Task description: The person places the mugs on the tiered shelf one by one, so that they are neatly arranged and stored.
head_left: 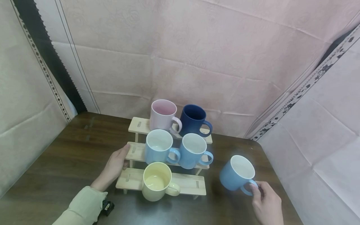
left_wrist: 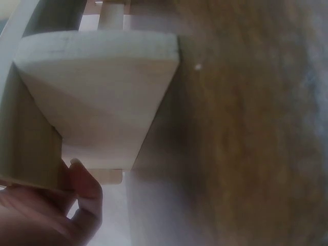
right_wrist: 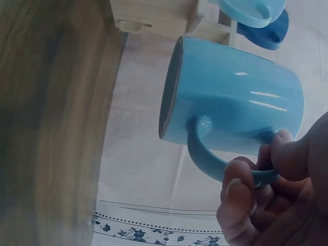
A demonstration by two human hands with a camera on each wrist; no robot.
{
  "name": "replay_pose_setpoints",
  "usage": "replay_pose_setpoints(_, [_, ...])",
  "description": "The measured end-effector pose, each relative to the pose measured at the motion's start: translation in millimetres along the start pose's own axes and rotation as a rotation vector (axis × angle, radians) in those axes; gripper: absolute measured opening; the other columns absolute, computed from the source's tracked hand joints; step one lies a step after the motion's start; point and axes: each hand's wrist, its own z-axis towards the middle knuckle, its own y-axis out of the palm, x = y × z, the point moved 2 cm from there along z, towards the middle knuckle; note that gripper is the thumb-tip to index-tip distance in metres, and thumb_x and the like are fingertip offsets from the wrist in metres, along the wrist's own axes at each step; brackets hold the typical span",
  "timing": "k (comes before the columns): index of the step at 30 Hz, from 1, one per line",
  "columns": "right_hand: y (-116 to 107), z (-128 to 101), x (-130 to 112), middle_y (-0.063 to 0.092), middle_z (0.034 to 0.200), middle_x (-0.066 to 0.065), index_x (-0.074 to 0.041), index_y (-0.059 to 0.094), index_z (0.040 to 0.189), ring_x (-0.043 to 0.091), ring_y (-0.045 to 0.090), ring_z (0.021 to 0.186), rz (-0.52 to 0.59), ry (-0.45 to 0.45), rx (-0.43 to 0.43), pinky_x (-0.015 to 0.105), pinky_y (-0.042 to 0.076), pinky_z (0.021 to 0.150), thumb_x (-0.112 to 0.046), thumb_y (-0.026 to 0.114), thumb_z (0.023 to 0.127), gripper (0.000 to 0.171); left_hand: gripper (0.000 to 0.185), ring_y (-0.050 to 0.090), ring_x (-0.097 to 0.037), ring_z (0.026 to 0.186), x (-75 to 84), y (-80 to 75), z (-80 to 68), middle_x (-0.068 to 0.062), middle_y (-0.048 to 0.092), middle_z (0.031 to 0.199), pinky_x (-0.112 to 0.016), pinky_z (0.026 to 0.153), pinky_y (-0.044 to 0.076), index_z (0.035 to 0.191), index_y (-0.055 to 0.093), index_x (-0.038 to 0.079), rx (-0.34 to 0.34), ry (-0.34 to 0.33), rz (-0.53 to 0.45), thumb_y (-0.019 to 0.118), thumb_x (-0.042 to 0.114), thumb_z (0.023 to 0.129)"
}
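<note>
At the right of the head view, my right hand (head_left: pixel 267 201) pinches the handle of a light blue mug (head_left: pixel 234 175), held tilted beside the rack. The right wrist view shows thumb and fingers round that mug's handle (right_wrist: pixel 207 159). My left hand (head_left: pixel 113 164) grips the left end of the middle shelf of a three-step wooden rack (head_left: pixel 188 184); in the left wrist view its fingers curl at the board's edge. Two light blue mugs, a left one (head_left: pixel 158 150) and a right one (head_left: pixel 192 153), stand on that middle shelf.
A pink mug (head_left: pixel 161 117) and a navy mug (head_left: pixel 194 120) occupy the top shelf. On the bottom shelf stands a yellow mug (head_left: pixel 153 184). The brown wooden table (head_left: pixel 70 156) is bounded by pale cloth (head_left: pixel 197 62) behind and at both sides.
</note>
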Motion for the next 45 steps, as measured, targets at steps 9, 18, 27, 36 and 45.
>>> replay_pose_setpoints(9, [-9.5,-5.1,-9.5,0.068,0.080,0.004,-0.006,0.066,0.088,0.005,0.058,0.068,0.024,-0.035,0.023,0.012,0.041,0.061,-0.003,0.072,0.087,0.006,0.071,0.035,-0.018,0.050,0.3,0.2,0.3,-0.003,0.038,0.057,-0.031,0.050,0.033,0.106,0.054,0.000,-0.001,-0.011,-0.002,0.023,0.063,0.100])
replay_pose_setpoints(18, [-10.6,-11.0,-20.9,0.066,0.078,0.001,-0.005,0.064,0.087,0.000,0.056,0.064,0.063,-0.126,-0.002,0.010,0.041,0.058,0.002,0.072,0.085,0.011,0.070,0.037,-0.019,0.052,2.2,-0.2,-0.5,-0.003,0.038,0.057,-0.031,0.051,0.033,0.106,0.054,-0.001,-0.004,-0.007,-0.010,0.023,0.062,0.100])
replay_pose_setpoints(27, [-3.3,-17.5,-27.9,0.063,0.077,-0.005,-0.010,0.063,0.083,0.001,0.055,0.065,0.094,-0.212,-0.017,0.012,0.043,0.058,0.009,0.074,0.078,0.022,0.068,0.038,-0.019,0.054,1.0,0.5,-0.1,-0.003,0.039,0.060,-0.033,0.054,0.034,0.098,0.053,0.002,0.002,-0.031,-0.009,0.024,0.063,0.100])
replay_pose_setpoints(36, [3.1,-20.6,-35.8,0.059,0.076,-0.011,-0.013,0.063,0.082,0.001,0.054,0.065,0.135,-0.242,-0.056,0.012,0.041,0.058,0.010,0.075,0.076,0.027,0.066,0.036,-0.018,0.052,2.2,0.7,-1.1,-0.002,0.038,0.057,-0.031,0.052,0.033,0.095,0.052,0.003,0.003,-0.019,-0.022,0.025,0.062,0.100])
replay_pose_setpoints(45, [12.9,-23.5,-42.7,0.055,0.077,-0.014,-0.014,0.063,0.082,0.001,0.053,0.064,0.189,-0.291,-0.097,0.016,0.045,0.057,0.010,0.076,0.076,0.028,0.064,0.037,-0.019,0.053,0.0,0.5,0.5,-0.003,0.039,0.058,-0.032,0.053,0.034,0.093,0.051,0.004,-0.001,-0.023,-0.013,0.024,0.061,0.101])
